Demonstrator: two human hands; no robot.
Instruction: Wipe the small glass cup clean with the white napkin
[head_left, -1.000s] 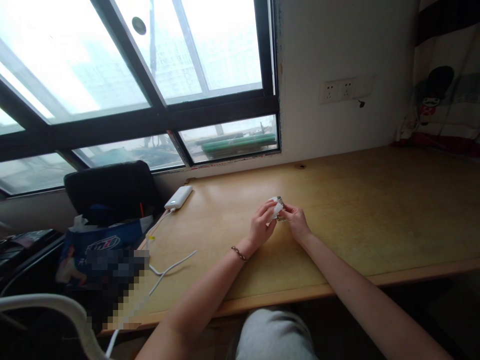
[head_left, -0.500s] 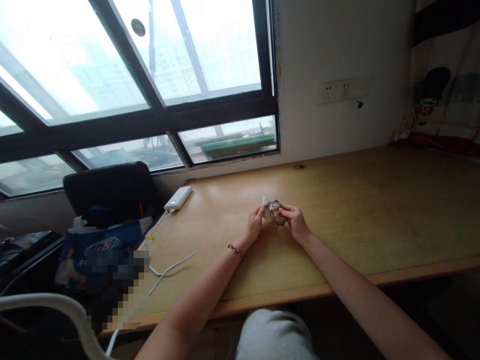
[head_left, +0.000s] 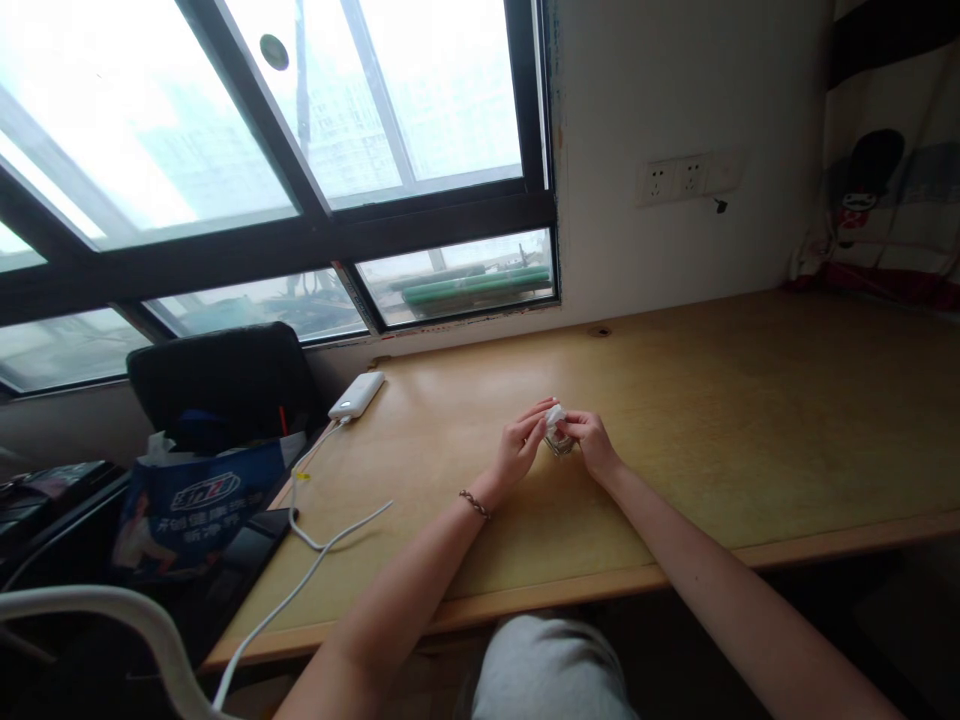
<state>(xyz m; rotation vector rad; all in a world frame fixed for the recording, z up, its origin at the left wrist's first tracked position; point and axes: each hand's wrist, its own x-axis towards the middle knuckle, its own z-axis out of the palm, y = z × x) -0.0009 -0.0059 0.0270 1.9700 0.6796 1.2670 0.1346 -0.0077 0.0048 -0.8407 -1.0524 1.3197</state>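
Just above the middle of the desk, my two hands meet around a small shiny, see-through object with dark edges [head_left: 559, 447]; its exact kind is not clear. My right hand [head_left: 594, 442] grips its right side between thumb and fingers. My left hand [head_left: 519, 445] presses a crumpled white tissue [head_left: 555, 416] against the top of the object, with thumb and fingers closed on it. Tissue and fingers cover much of the object. A braided bracelet [head_left: 474, 503] circles my left wrist.
A white power bank [head_left: 357, 396] lies at the left of the wooden desk [head_left: 720, 420], with a white cable [head_left: 319, 547] trailing towards me. Beyond the left edge are a black chair [head_left: 225, 375] and a blue bag [head_left: 199, 500]. Window and wall sockets [head_left: 673, 178] are behind.
My left hand has shifted a little right with the tissue, from the object's left side to over its top. My right hand stays about where it was, still gripping the object.
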